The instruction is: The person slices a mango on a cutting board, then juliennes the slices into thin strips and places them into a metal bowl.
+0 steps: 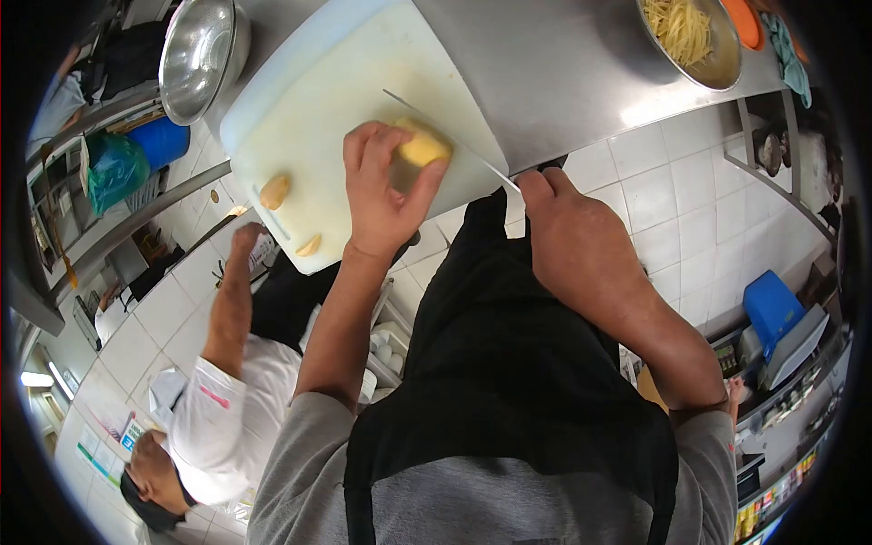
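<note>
A peeled yellow potato (pixel 423 143) rests on the white cutting board (pixel 336 100). My left hand (pixel 386 182) grips it from the near left side, thumb and fingers around it. In my right hand (pixel 568 227) is the handle of a knife (pixel 468 150), whose thin blade extends up and left over the board, close along the potato's right side. Whether the blade touches the potato is unclear. Two smaller potato pieces lie at the board's left side, one brownish (pixel 274 192) and one a pale wedge (pixel 310 245).
An empty metal bowl (pixel 198 59) stands left of the board. A second bowl (pixel 725 68) at the upper right holds yellow strips (pixel 677 32), beside an orange item and a teal cloth (pixel 787 59). Another person in a white shirt (pixel 236 400) is at the lower left.
</note>
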The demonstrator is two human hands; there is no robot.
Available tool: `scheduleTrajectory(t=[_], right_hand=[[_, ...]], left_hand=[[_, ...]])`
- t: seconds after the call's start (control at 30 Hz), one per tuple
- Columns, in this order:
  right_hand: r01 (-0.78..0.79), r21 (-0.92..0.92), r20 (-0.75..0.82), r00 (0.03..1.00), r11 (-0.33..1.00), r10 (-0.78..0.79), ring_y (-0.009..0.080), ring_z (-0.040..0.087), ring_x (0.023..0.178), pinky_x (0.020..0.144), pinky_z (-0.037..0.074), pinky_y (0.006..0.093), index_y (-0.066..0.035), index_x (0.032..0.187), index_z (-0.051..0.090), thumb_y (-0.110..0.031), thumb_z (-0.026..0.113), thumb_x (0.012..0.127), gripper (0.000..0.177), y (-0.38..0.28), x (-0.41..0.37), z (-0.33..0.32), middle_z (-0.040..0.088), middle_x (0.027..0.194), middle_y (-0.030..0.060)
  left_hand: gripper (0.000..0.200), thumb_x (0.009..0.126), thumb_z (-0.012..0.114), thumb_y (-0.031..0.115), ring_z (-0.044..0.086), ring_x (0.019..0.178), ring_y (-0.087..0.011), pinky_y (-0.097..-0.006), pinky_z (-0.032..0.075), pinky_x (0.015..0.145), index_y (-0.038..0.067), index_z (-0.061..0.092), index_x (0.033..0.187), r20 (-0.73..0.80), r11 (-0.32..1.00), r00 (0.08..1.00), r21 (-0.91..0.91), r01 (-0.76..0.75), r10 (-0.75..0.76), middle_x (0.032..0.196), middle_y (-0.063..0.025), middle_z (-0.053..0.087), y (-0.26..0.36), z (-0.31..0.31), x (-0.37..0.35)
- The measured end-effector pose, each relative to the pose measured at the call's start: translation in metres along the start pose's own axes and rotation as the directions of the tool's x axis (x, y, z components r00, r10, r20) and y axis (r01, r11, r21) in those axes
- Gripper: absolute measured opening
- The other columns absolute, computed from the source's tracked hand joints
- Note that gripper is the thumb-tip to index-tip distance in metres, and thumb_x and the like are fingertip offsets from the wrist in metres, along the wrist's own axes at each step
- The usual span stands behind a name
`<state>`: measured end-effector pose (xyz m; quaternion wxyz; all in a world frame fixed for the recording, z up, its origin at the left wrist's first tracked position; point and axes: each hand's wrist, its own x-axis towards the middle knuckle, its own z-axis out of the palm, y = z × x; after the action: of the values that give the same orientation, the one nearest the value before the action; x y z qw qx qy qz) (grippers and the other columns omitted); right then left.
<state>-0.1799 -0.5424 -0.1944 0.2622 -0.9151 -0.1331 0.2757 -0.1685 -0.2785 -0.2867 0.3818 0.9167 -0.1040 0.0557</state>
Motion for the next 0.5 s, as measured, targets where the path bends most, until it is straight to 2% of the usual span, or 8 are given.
scheduleTrajectory(t=[0.1, 0.2, 0.3, 0.4, 0.5], right_hand=[[-0.023, 0.08, 0.001, 1.0, 0.997, 0.023, 0.0454, 0.077, 0.088, 0.079, 0.065, 0.0505, 0.004, 0.122, 0.061, 0.0, 0.063, 0.096, 0.027, 0.007, -0.003, -0.004, 0.071, 0.113, 0.0259], [-0.062, 0.152, 0.047, 0.997, 0.986, 0.056, 0.0468, 0.076, 0.09, 0.079, 0.064, 0.0525, 0.004, 0.123, 0.061, -0.001, 0.063, 0.098, 0.026, 0.009, -0.009, -0.005, 0.071, 0.113, 0.0265], [-0.043, 0.187, 0.045, 0.998, 0.981, 0.035, 0.047, 0.076, 0.09, 0.078, 0.063, 0.0531, 0.004, 0.124, 0.06, -0.001, 0.062, 0.099, 0.025, 0.011, -0.01, -0.005, 0.071, 0.112, 0.0269], [-0.031, 0.197, 0.049, 0.999, 0.98, 0.022, 0.0472, 0.075, 0.089, 0.078, 0.063, 0.0534, 0.005, 0.125, 0.059, 0.0, 0.062, 0.099, 0.026, 0.007, -0.014, -0.005, 0.071, 0.112, 0.0274], [0.0, 0.219, 0.021, 1.0, 0.976, -0.005, 0.0473, 0.075, 0.088, 0.076, 0.063, 0.0528, 0.005, 0.124, 0.059, 0.0, 0.061, 0.099, 0.025, 0.005, -0.016, -0.008, 0.071, 0.111, 0.0279]], left_hand=[[0.053, 0.082, 0.091, 0.011, 0.057, 0.116, -0.0328, -0.0428, 0.052, 0.096, 0.005, 0.066, 0.129, 0.029, 0.999, 0.998, -0.016, 0.052, -0.051, 0.125, -0.0169, 0.058, 0.0, -0.015, -0.023], [0.053, 0.083, 0.092, 0.013, 0.06, 0.11, -0.0307, -0.0407, 0.054, 0.09, 0.006, 0.067, 0.129, 0.014, 0.999, 0.999, 0.022, 0.033, -0.033, 0.122, -0.0148, 0.06, -0.001, -0.021, -0.026], [0.051, 0.085, 0.092, 0.014, 0.064, 0.101, -0.0255, -0.0369, 0.057, 0.083, 0.007, 0.069, 0.129, 0.008, 0.991, 0.992, -0.016, 0.13, -0.129, 0.115, -0.012, 0.064, 0.003, -0.02, -0.016], [0.041, 0.095, 0.087, 0.009, 0.069, 0.096, -0.0157, -0.0298, 0.059, 0.078, 0.003, 0.068, 0.131, 0.122, 0.921, 0.93, -0.145, 0.363, -0.347, 0.121, -0.0085, 0.063, 0.023, -0.017, -0.007], [0.037, 0.097, 0.085, 0.005, 0.07, 0.089, -0.0113, -0.028, 0.059, 0.08, 0.003, 0.069, 0.131, 0.155, 0.866, 0.888, -0.202, 0.458, -0.433, 0.119, -0.006, 0.064, 0.031, -0.019, -0.003]])
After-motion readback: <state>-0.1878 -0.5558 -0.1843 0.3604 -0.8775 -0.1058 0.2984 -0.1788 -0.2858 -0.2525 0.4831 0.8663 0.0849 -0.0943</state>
